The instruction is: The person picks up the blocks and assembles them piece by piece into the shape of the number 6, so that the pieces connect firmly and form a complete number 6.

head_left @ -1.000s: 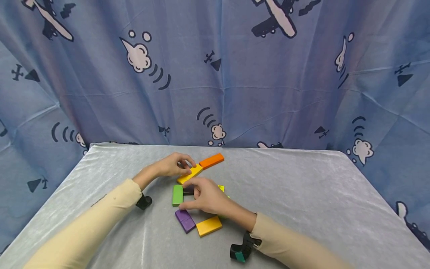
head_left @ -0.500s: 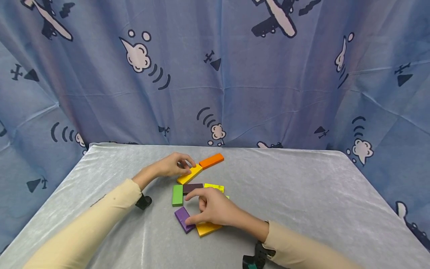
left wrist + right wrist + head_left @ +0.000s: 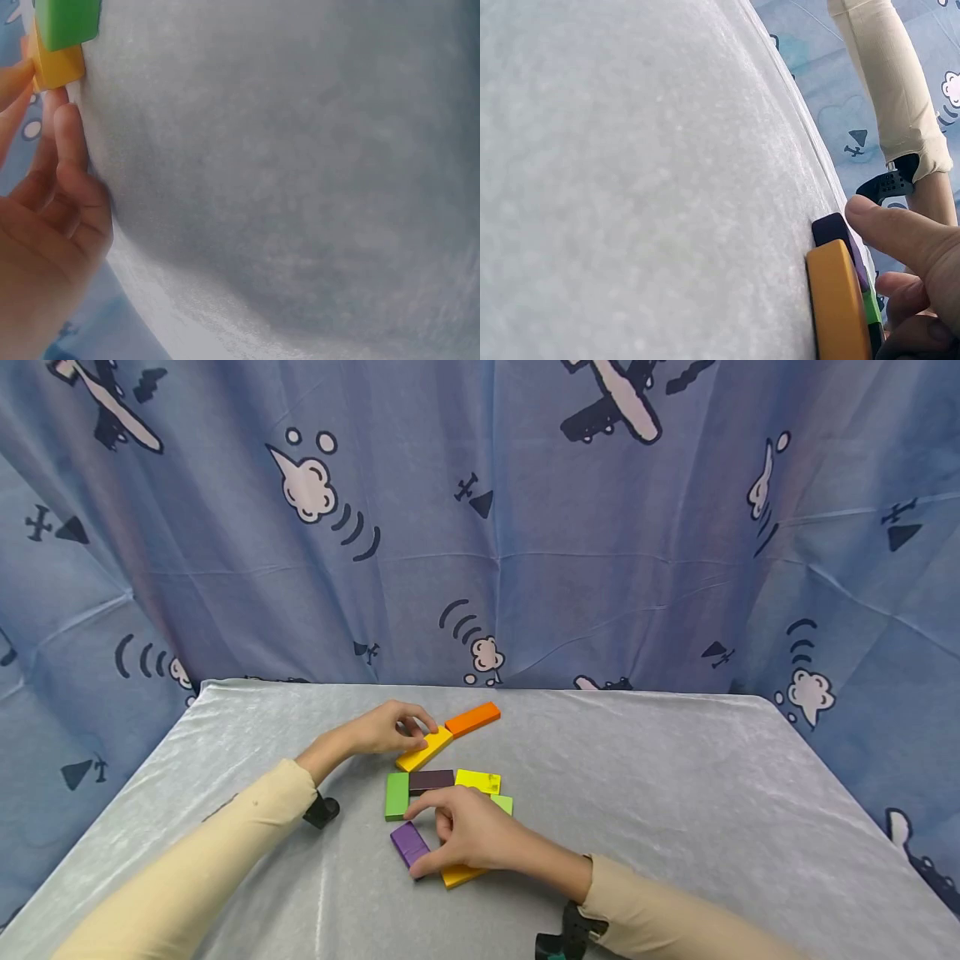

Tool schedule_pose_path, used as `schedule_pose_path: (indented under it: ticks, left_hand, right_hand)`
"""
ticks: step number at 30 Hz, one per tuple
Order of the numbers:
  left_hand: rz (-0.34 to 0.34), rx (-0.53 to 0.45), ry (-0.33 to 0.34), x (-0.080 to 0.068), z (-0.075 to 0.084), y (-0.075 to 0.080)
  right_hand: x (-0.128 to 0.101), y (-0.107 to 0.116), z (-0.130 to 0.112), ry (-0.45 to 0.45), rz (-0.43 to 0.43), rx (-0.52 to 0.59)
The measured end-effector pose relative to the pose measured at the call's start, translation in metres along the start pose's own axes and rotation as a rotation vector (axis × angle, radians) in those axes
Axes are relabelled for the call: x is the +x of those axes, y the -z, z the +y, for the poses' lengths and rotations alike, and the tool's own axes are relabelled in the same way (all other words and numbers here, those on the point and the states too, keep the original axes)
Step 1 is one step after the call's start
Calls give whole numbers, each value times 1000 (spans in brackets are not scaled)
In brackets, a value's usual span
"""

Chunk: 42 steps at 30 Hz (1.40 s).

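At the far side of the group, my left hand (image 3: 392, 727) pinches a yellow block (image 3: 422, 753), its fingertips near the end that meets an orange block (image 3: 472, 719). The left wrist view shows the thumb against this yellow block (image 3: 60, 66). Lower down, my right hand (image 3: 472, 828) spans a purple block (image 3: 408, 842), index fingertip near its far end and thumb near its close end. In the right wrist view the thumb (image 3: 889, 221) sits just above that block's edge. An amber block (image 3: 465, 875) lies partly hidden under the right hand.
Beyond the right hand lie a green block (image 3: 397, 797), a dark brown block (image 3: 431, 781), a bright yellow block (image 3: 477, 781) and a light green block (image 3: 502, 804). A pale cloth (image 3: 675, 827) covers the table. A blue printed curtain (image 3: 637, 568) hangs behind.
My right hand has come back toward the body, off the green and dark brown blocks to the purple one, its fingers spreading to the block's two ends. The left hand stays still.
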<state>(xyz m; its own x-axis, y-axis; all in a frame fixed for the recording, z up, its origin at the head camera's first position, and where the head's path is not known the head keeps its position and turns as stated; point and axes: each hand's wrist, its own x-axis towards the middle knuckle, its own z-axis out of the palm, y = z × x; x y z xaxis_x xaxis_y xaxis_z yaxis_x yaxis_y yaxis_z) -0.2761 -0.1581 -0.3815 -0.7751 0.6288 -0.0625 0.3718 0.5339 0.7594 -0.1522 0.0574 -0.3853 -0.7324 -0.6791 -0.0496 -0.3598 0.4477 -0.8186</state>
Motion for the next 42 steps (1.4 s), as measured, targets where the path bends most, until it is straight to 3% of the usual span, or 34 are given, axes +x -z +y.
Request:
schedule_pose_path:
  ticks: [12, 42]
  left_hand:
    - [0, -7, -5, 0, -1, 0]
    - [-3, 0, -4, 0, 2, 0]
  right_hand:
    - [2, -1, 0, -7, -18, -47]
    - [4, -5, -2, -35, 48, -97]
